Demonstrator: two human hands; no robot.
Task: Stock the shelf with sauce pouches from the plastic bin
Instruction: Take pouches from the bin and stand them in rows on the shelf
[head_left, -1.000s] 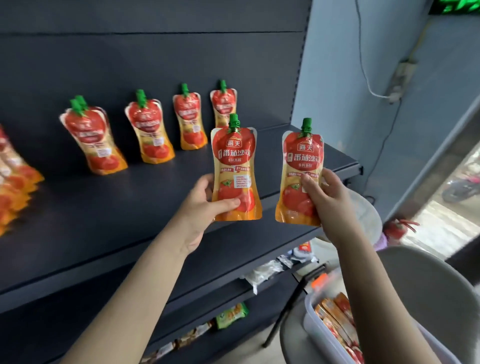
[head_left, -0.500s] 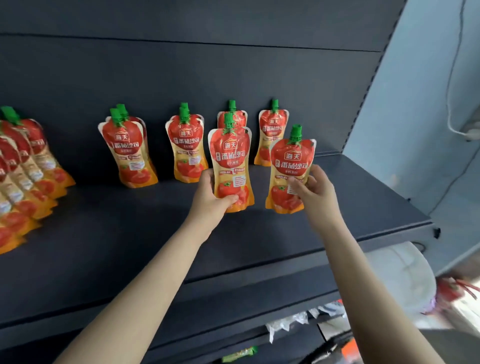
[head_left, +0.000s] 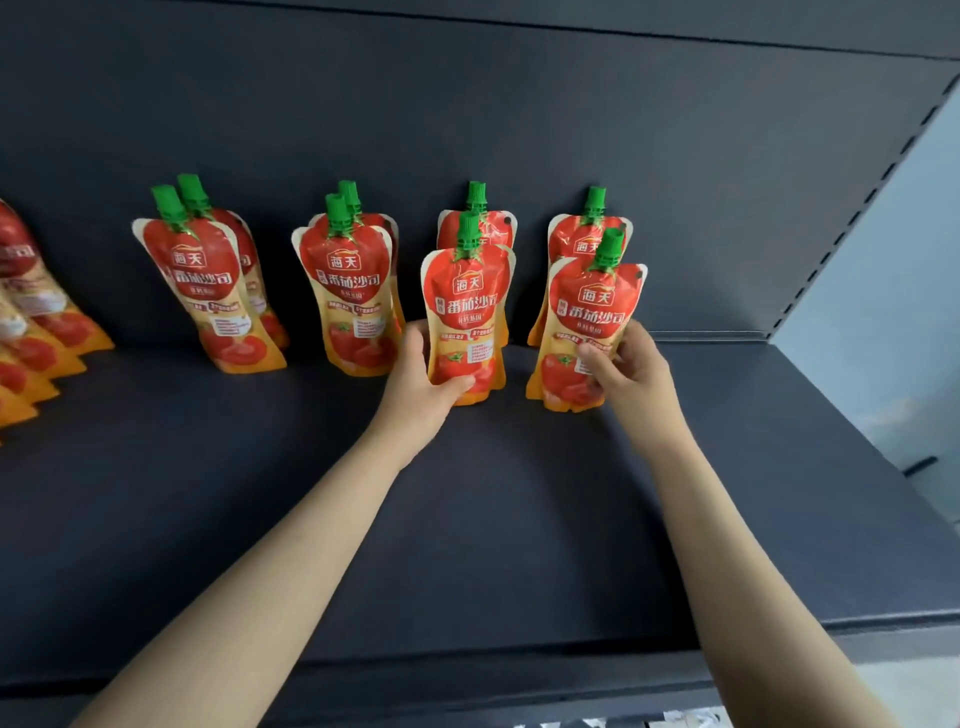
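**Two more pouches basically on the shelf (head_left: 467, 519)**

The left pouch (head_left: 465, 306) is gripped by the fingers of the left hand (head_left: 415, 395), and the right pouch (head_left: 589, 322) by the right hand (head_left: 631, 379). Both are now lowered from mid-air to centre frame, just in front of the back row (head_left: 493, 228). Only letting go seems left.

I read 海天 on a badge w/ 番茄沙司 in big white chars below, on front pouch (head_left: 467, 312) gripped by left hand (head_left: 421, 384). Same brand + name on second front pouch (head_left: 592, 322) in right hand (head_left: 631, 369). Both lines also legible on far-left shelf pouch (head_left: 208, 280) and next shelf pouch (head_left: 353, 291). Rear pouch (head_left: 582, 244): 海天 only, rest covered. Small print on all labels too fine for me. Edge pouches (head_left: 31, 312) blurred, illegible.
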